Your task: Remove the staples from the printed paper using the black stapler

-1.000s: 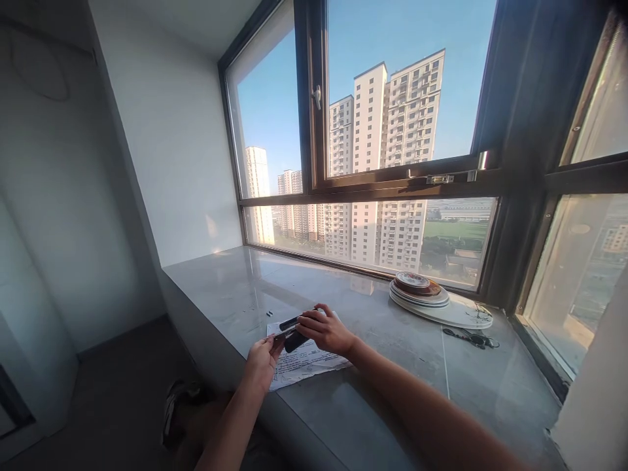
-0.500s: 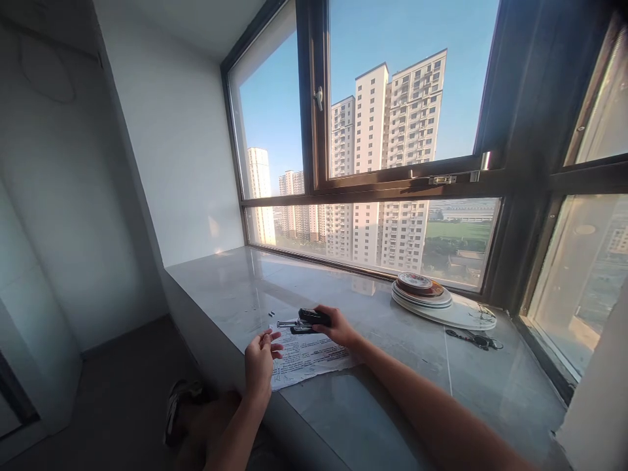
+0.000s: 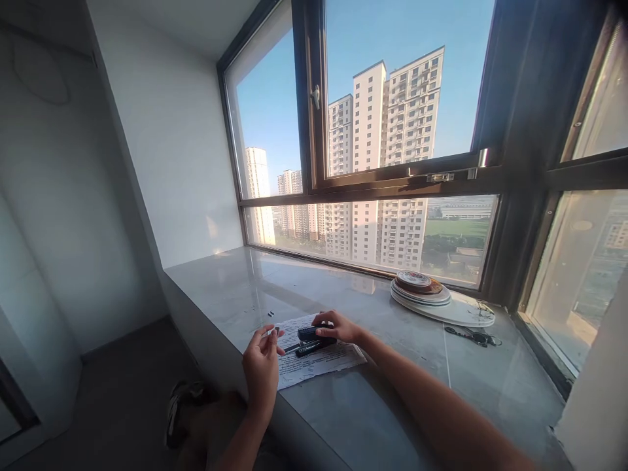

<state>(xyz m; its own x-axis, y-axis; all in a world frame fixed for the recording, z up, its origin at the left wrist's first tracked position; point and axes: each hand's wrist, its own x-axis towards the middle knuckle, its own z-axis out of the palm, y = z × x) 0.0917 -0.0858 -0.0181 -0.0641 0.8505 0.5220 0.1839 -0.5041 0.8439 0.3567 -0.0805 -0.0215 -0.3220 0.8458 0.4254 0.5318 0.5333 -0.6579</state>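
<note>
My right hand is closed on a black stapler, which rests over a printed sheet of paper on the grey sill. A thin metal part sticks out of the stapler's left end. Just left of it, my left hand pinches a tiny dark piece between thumb and finger, too small to make out clearly. Two small dark bits lie on the sill beyond my left hand.
A stack of plates stands near the window on the right, on a large white oval plate. Dark keys or a cord lie in front of it. The sill's front edge runs below my hands.
The stapler has come down onto the paper with my right hand, turning slightly. My left hand has lifted its fingertips a little, and a small dark piece now shows between them.
</note>
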